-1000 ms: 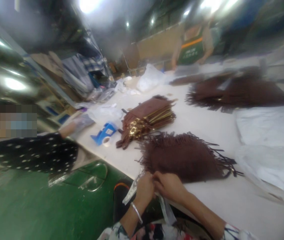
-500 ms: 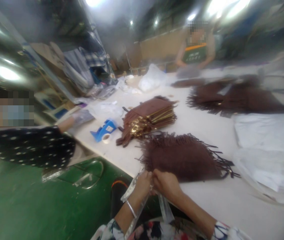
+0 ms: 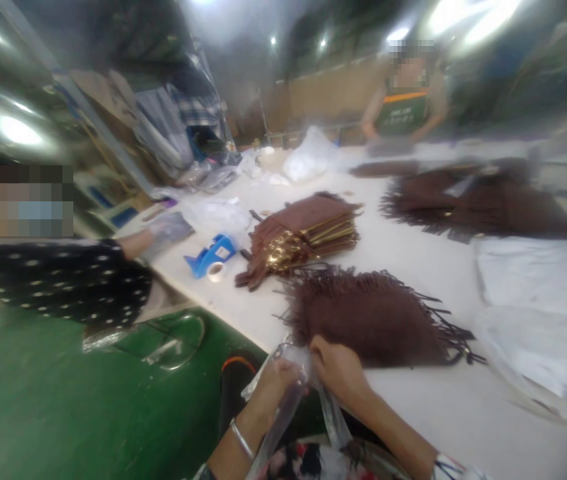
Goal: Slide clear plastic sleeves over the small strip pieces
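A person's left hand (image 3: 279, 381) and right hand (image 3: 339, 370) grip clear plastic (image 3: 300, 359) by the near left corner of a fringed brown piece (image 3: 368, 327) on a white table (image 3: 413, 407).

In the head view, the left hand, with a silver bangle (image 3: 242, 439) at the wrist, pinches the plastic between thumb and fingers; the right hand's fingers press together on it, partly hidden, with a strip hanging below. Beyond the fringed piece and to its left lies a brown stack (image 3: 308, 220) with gold-coloured parts, then a blue tape dispenser (image 3: 212, 257). Well left of the piece, a co-worker's dotted sleeve (image 3: 58, 283) reaches toward the table; far beyond it stands a person in a green apron (image 3: 403, 119). White sheeting (image 3: 528, 280) spreads to its right.
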Demonstrator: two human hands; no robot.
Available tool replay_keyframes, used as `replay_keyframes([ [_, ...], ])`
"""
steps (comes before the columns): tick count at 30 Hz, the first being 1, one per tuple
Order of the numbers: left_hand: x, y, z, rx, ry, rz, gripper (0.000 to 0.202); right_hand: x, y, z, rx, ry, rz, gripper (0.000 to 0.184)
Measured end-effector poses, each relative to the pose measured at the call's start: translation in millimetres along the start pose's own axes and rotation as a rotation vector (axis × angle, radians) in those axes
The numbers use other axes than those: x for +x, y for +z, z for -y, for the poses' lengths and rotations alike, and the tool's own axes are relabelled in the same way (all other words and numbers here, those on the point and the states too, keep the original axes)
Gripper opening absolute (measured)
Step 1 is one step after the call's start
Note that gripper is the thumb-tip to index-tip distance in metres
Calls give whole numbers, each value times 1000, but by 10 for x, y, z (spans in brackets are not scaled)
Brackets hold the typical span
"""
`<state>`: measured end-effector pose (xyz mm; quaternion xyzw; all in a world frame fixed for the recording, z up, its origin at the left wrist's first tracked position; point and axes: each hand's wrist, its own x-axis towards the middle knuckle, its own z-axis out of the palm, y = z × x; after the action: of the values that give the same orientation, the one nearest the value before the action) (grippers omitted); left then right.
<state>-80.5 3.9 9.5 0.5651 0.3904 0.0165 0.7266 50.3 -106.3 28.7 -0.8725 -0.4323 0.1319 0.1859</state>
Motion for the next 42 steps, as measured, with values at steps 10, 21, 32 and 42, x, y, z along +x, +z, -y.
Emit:
replay_keyframes([
  [10, 156, -10, 165, -59, 53, -100, 11, -275, -68, -11, 46, -245, -32, 21],
  [21, 150, 25, 161, 21, 111, -55, 12, -181, 73, -20, -68, -487, 17, 6],
  [32, -28, 124, 190, 369, 272, -128, 15, -123, 25, 1, 14, -423, 84, 16],
  [42, -91, 156, 88, 382, 277, -129, 7, -74, 3, -51, 40, -427, 104, 15],
])
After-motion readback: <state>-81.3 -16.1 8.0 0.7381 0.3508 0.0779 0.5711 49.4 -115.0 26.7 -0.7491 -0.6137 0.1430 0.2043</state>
